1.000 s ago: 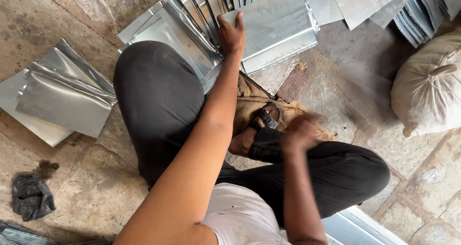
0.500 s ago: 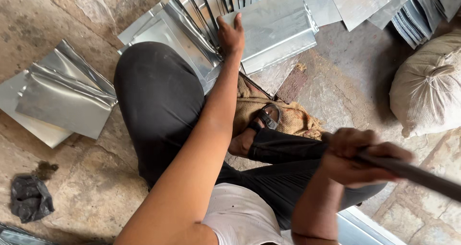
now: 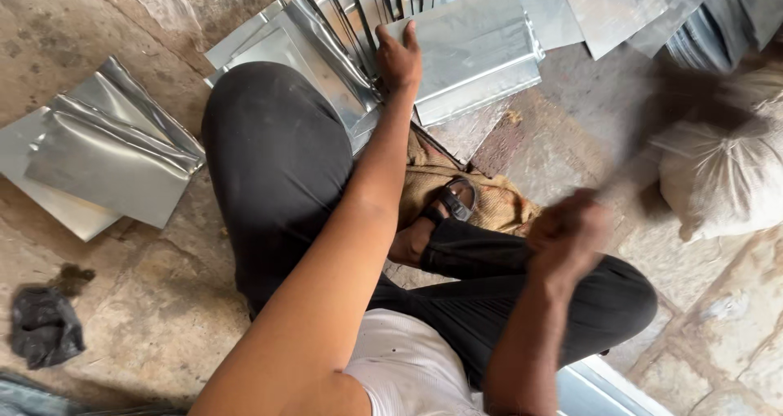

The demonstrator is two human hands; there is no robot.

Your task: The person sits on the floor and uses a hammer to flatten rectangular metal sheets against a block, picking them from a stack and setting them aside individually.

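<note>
Nearest, the right hand (image 3: 568, 235) is clenched round a dark rod-like tool (image 3: 652, 151), blurred, slanting up toward a pale tied sack (image 3: 722, 179) on the stone floor (image 3: 147, 302). Beyond the crossed legs and the sandalled foot on brown sacking (image 3: 497, 204), the left hand (image 3: 398, 57) rests fingers-flat on a shiny metal sheet (image 3: 477, 53), among a row of standing sheets.

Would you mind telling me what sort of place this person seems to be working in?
Probably an informal sheet-metal workshop, worked on the ground. Bent shiny metal sheets lie stacked on a rough stone floor, the left hand rests on one, and a filled sack sits nearby.
</note>
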